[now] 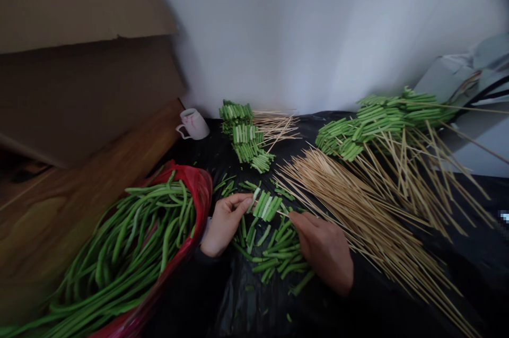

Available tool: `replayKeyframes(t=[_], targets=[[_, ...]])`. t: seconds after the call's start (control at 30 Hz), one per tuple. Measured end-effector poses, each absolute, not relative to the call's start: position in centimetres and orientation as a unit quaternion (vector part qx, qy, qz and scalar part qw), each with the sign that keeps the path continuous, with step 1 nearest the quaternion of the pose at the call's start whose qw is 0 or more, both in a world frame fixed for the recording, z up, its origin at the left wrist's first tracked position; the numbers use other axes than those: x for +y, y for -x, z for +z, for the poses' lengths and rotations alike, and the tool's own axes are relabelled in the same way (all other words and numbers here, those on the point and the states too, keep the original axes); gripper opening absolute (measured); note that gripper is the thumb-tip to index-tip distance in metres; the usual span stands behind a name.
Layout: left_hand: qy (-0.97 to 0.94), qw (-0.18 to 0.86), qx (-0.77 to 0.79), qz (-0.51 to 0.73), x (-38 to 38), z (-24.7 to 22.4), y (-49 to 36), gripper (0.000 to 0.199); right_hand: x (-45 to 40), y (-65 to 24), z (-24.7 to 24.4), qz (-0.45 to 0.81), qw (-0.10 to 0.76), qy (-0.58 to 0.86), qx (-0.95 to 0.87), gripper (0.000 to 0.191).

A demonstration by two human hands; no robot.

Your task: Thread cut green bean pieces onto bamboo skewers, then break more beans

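My right hand (324, 250) is closed around a thin wooden skewer (283, 214) that points left. Several cut green bean pieces (267, 206) sit side by side across the skewer. At its left end, my left hand (227, 219) pinches one pale green bean piece (256, 196) between thumb and fingers, against the skewer's tip. Below and between the hands lies a loose heap of cut bean pieces (280, 256) on black plastic sheeting (242, 295).
Long whole beans (131, 237) fill a red plastic bag (202, 189) at left. Bare skewers (358, 210) lie in a pile at right. Loaded bean skewers are stacked at the back (244, 136) and far right (389, 118). A white mug (194, 124) stands by the wall.
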State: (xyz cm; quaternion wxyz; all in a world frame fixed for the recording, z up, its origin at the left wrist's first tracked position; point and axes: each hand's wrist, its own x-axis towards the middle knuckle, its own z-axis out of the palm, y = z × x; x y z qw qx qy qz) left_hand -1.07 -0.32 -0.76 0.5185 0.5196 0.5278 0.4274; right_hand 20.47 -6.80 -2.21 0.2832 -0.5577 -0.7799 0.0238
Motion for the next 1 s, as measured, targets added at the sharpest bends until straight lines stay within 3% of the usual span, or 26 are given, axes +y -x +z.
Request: replayKeyframes(t=[0.37, 0.6, 1.0], targets=[[-0.509, 0.529, 0.530, 0.425, -0.5, -0.7, 0.5, 0.032, -6.7, -20.4, -2.4, 0.005, 0.313, 0.546, -0.777, 0.027], [-0.525, 0.505, 0.543, 0.418, -0.3, -0.7, 1.2, 0.024, -6.8, -20.4, -2.3, 0.017, 0.314, 0.539, -0.782, 0.026], [-0.471, 0.594, 0.522, 0.391, -0.4, -0.5, 1.6, 0.026, -6.9, -20.1, -2.3, -0.021, 0.349, 0.505, -0.789, 0.028]])
